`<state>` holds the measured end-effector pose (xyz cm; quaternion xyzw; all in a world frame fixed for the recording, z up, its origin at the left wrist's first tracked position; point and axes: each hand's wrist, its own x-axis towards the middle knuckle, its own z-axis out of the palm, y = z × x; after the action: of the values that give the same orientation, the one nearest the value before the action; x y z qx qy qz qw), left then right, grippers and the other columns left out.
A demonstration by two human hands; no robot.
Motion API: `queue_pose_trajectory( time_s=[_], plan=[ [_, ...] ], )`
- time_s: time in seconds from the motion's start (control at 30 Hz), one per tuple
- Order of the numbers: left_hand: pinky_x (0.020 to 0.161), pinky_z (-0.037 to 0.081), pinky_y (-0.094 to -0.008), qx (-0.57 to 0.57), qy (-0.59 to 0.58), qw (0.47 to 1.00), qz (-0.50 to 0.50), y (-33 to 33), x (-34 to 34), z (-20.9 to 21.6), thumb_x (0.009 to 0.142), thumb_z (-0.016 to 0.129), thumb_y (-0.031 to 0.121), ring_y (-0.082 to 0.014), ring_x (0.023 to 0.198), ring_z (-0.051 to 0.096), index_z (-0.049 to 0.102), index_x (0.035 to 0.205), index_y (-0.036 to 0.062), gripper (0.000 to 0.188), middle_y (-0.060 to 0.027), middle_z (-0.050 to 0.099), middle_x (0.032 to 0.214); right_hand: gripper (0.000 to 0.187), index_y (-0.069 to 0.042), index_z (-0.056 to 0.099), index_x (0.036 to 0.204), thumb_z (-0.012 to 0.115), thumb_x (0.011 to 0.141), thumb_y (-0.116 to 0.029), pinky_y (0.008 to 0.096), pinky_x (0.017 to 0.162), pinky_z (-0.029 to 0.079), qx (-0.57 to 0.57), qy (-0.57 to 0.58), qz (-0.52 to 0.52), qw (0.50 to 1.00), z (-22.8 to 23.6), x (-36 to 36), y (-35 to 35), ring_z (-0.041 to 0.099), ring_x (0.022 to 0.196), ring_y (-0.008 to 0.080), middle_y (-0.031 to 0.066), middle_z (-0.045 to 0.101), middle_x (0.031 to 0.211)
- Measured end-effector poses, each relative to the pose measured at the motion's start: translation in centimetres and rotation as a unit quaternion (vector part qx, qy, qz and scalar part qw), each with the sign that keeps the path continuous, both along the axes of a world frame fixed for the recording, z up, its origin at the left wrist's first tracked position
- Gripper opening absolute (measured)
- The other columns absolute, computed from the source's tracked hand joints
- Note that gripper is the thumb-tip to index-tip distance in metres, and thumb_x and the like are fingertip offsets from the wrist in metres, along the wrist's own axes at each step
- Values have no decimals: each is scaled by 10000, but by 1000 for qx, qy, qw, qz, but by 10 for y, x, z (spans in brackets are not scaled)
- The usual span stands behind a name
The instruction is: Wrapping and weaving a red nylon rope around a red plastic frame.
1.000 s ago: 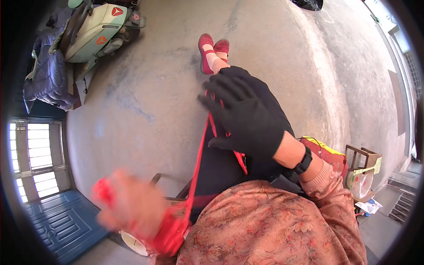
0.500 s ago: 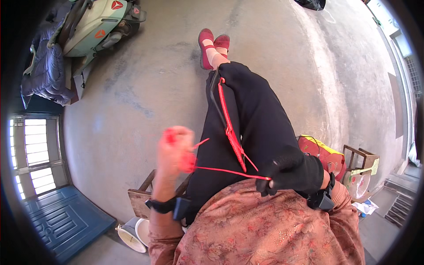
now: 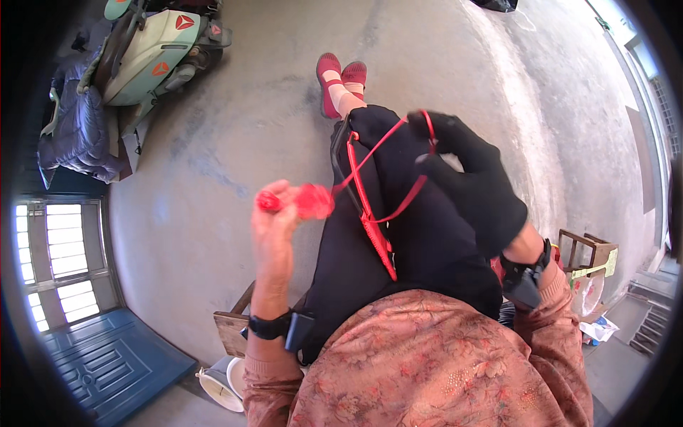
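My left hand (image 3: 274, 228), bare and closed, grips a bundle of red cord (image 3: 313, 202) over my left thigh; motion blurs it slightly. From there the red cord runs up to my right hand (image 3: 478, 185), in a black glove, and loops over its fingers. The thumb stands apart from the forefinger, and the cord is caught at the fingertips. Below the loop it drops back toward a slim black curved piece (image 3: 339, 151) between my thighs. Along that piece lies a red cord-wrapped strip (image 3: 377, 245). Where the loop ends is hard to make out.
A scooter (image 3: 153, 60) with a quilted cover (image 3: 78, 128) stands far left. Near left are a blue door panel (image 3: 117, 363), a wooden stool (image 3: 231, 331) and a white bucket (image 3: 222, 388). A small wooden chair (image 3: 590, 252) stands at right, and a black bag (image 3: 498, 4) lies far off.
My right hand has risen forward and away from my waist, drawing the cord into a wide loop. My left hand has moved slightly forward with the bundle.
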<state>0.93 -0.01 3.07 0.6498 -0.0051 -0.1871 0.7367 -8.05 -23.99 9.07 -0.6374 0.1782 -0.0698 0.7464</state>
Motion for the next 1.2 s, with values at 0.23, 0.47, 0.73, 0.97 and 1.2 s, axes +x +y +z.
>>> queue_pose_trajectory(
  time_s=[0.23, 0.47, 0.73, 0.97, 1.2],
  plan=[
    [838, 488, -365, 418, -355, 817, -180, -9, 2, -13, 834, 565, 17, -299, 970, 613, 608, 1074, 6, 244, -153, 617, 1001, 249, -94, 622, 1051, 628, 814, -167, 408, 741, 499, -457, 12, 207, 865, -89, 21, 29, 618, 874, 327, 160, 627, 960],
    [688, 500, -341, 362, -356, 840, -192, -24, -1, -21, 813, 624, 19, -274, 764, 612, 599, 1060, -11, 250, -139, 616, 905, 256, -53, 617, 1057, 632, 852, -206, 331, 719, 493, -296, -36, 141, 944, -106, 26, 30, 619, 802, 236, 114, 627, 896],
    [620, 505, -218, 100, -26, 978, -182, -24, -13, -31, 913, 570, 17, -71, 743, 592, 595, 1094, -14, 185, -44, 642, 913, 242, -29, 551, 1162, 535, 938, -120, 270, 746, 491, 103, 44, 75, 991, -94, 29, 24, 579, 832, 91, 12, 611, 954],
    [661, 493, -221, 8, 61, 983, -175, -21, -13, -44, 933, 532, 39, -87, 722, 594, 602, 1106, -17, 195, -19, 635, 862, 357, -31, 536, 1215, 615, 885, -142, 276, 744, 507, -66, -25, -209, 975, -76, 4, 11, 608, 882, 128, 91, 641, 1023],
    [682, 493, -232, -2, 82, 979, -189, -23, -11, -46, 929, 536, 38, -96, 737, 595, 604, 1096, -8, 186, -27, 637, 877, 306, 23, 645, 982, 669, 865, -259, 270, 653, 480, -153, 132, 99, 974, -80, 9, 36, 603, 742, 112, 50, 643, 766]
  ],
)
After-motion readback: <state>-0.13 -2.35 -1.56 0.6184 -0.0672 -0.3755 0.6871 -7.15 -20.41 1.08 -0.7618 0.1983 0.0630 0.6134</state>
